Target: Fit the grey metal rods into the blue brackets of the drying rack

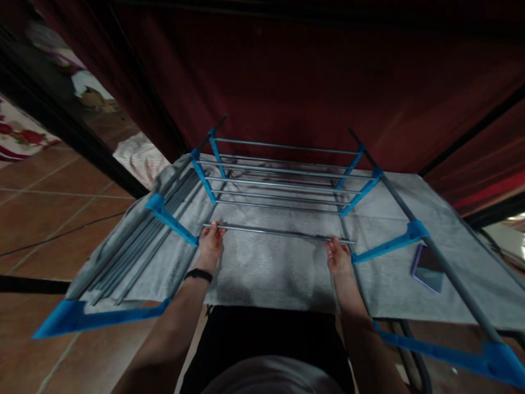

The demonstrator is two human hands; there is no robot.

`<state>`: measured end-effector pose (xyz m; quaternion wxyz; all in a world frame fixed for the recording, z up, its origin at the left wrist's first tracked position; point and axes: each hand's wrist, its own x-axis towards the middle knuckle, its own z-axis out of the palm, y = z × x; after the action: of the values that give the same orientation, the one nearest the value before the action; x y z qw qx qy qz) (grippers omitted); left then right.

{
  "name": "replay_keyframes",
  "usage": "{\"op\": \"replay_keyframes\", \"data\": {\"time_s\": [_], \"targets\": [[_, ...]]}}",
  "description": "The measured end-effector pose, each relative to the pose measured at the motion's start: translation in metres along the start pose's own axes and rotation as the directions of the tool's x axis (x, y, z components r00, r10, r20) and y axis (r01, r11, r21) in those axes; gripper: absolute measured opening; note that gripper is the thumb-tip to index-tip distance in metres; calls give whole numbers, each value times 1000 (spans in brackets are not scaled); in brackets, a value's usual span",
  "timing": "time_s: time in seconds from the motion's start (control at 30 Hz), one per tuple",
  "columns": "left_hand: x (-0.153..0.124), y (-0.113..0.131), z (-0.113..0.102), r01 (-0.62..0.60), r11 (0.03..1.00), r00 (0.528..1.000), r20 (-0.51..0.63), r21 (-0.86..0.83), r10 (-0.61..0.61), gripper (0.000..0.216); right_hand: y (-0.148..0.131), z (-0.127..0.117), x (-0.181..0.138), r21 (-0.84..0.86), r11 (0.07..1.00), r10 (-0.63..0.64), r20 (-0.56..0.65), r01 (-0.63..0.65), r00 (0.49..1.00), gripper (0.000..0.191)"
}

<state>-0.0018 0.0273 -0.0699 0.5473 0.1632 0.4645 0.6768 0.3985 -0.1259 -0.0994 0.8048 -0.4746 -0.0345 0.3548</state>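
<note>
A grey metal rod [274,232] is held level between my two hands. My left hand [210,243] is closed on its left end, close to a blue plastic bracket [172,220]. My right hand [338,255] is closed on its right end, beside another blue bracket [388,244]. Beyond the rod, several grey rods [283,183] sit side by side between blue brackets, forming a shelf of the rack. A black band circles my left wrist.
The rack frame stands over a grey cloth [266,268]. Several loose grey rods [143,241] lie at the left. A purple phone [429,269] lies on the cloth at the right. Dark red fabric hangs behind. Brown tiled floor is at the left.
</note>
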Motion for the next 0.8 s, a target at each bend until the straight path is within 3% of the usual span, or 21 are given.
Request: {"op": "replay_keyframes", "data": {"time_s": [0.2, 0.37, 0.8], "targets": [[-5, -1, -6, 18, 999, 997, 79, -35, -15, 22, 3, -4, 2, -20, 1000, -11, 2, 11, 1000, 45], [-8, 0, -10, 40, 998, 992, 118, -46, -34, 12, 4, -10, 4, -37, 999, -14, 15, 15, 1000, 38], [-3, -8, -14, 18, 999, 998, 69, -42, -15, 27, 10, -22, 9, -31, 997, -69, 80, 71, 994, 29]]}}
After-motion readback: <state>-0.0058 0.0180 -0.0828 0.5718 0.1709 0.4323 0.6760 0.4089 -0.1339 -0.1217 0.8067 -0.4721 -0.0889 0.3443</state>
